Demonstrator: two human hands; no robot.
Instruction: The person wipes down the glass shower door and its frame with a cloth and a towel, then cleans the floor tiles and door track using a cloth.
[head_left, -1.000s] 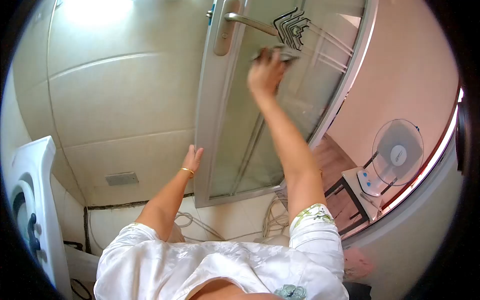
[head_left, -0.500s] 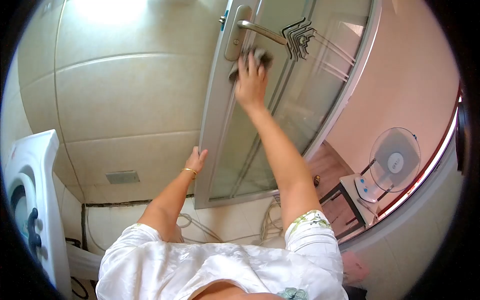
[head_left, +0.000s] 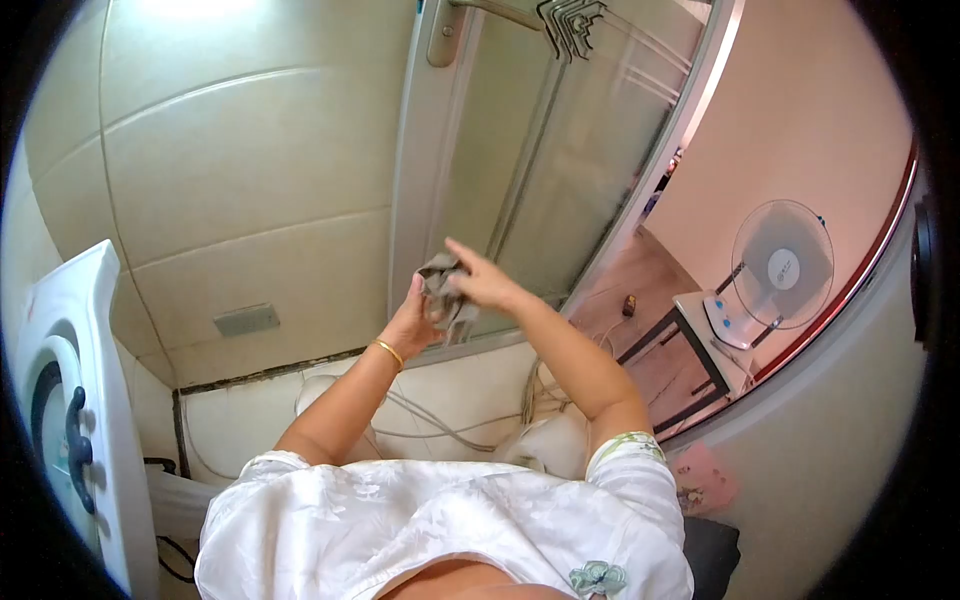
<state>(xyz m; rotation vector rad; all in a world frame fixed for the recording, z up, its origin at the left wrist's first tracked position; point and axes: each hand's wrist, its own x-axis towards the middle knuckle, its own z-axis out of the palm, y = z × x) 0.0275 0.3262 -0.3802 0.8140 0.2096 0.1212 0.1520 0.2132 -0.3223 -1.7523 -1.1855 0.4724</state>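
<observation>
A crumpled grey cloth [head_left: 440, 285] is between my two hands, in front of the lower part of a glass door [head_left: 425, 150] with a pale metal frame. My left hand [head_left: 408, 322], with a gold bangle at the wrist, grips the cloth from the left and below. From the right, my right hand [head_left: 485, 283] has its fingers on the cloth, the index finger stretched out past it; the thumb side is partly hidden. Above both hands are the door's lever handle [head_left: 500, 12] and its lock plate [head_left: 445, 35].
On the left stands a white washing machine [head_left: 105, 330]. Hoses [head_left: 440, 430] lie on the tiled floor below my hands. Beyond the door, a fan [head_left: 783, 268] rests on a small table [head_left: 690, 310]. A drain cover [head_left: 247, 319] is set low in the tiled wall.
My right hand has come down from beside the lock plate with the cloth. My left hand has left the door's edge and taken hold of the cloth. The view has tilted downward.
</observation>
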